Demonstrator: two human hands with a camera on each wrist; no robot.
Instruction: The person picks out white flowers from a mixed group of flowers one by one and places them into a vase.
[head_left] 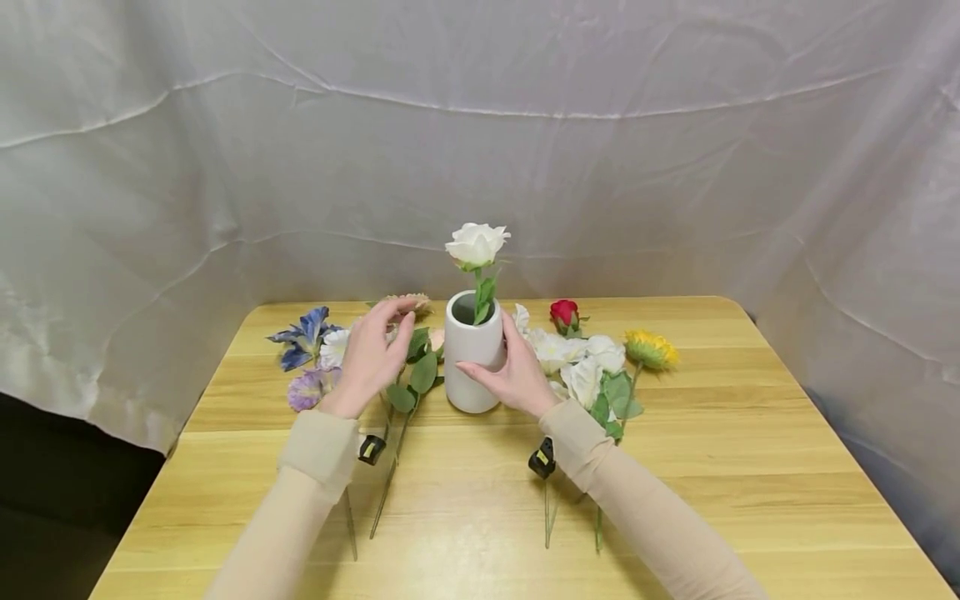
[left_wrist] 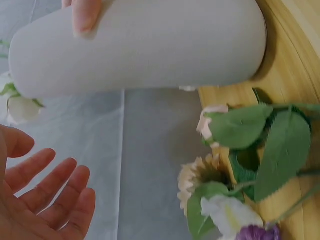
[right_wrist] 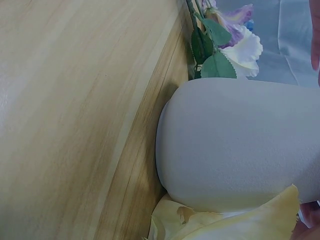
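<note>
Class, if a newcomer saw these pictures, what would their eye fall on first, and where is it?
The white rose stands out first, nearly upright in the pale vase near the centre of the head view, the right hand gripping the vase's side. To its right on the table, a red rose and, farther right, a yellow flower catch the eye; a blue flower lies to the left.
</note>
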